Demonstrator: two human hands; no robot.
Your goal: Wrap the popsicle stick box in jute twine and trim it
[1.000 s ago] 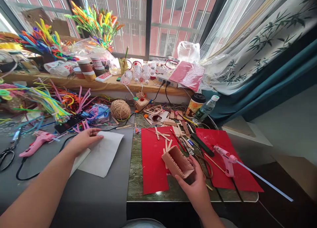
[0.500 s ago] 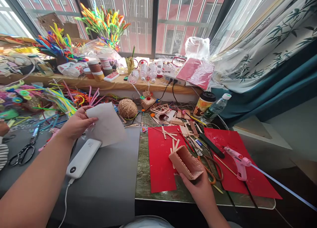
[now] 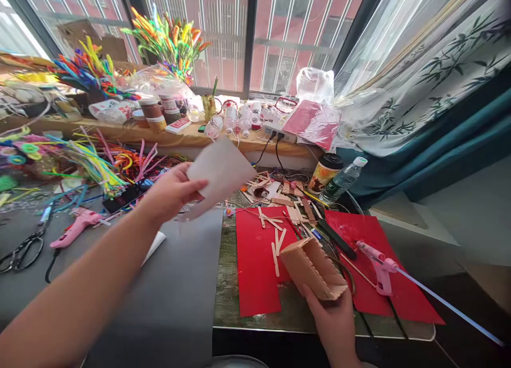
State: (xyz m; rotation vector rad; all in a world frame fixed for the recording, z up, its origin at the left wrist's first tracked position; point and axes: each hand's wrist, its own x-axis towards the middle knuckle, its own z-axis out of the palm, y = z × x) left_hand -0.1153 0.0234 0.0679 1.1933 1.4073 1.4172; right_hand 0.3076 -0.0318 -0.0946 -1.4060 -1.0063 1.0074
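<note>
Right hand (image 3: 333, 317) is closed around the lower right end of an open-sided tan box with scalloped edges (image 3: 307, 272), held above the table between two red sheets. The box's long axis slants from upper left to lower right, its opening facing up and rightward. Left hand (image 3: 173, 192) pinches a thin white paper sheet (image 3: 223, 173), raised and tilted, hiding some clutter behind it. Pale flat wooden sticks (image 3: 275, 259) lie just left of the box on the left red sheet (image 3: 257, 288). Behind the box, a dark green bar (image 3: 337, 239) crowds the way, with scattered wooden pieces (image 3: 297, 213) farther back, near a black-lidded patterned cup (image 3: 325, 173) and a clear white-capped bottle (image 3: 343, 181). A pink glue gun (image 3: 381, 272) rests on the right red sheet (image 3: 411, 304), its long translucent stick jutting rightward. Well apart, across the grey mat (image 3: 179, 299), are another pink glue gun (image 3: 75, 227) and black-handled scissors (image 3: 39, 236).
</note>
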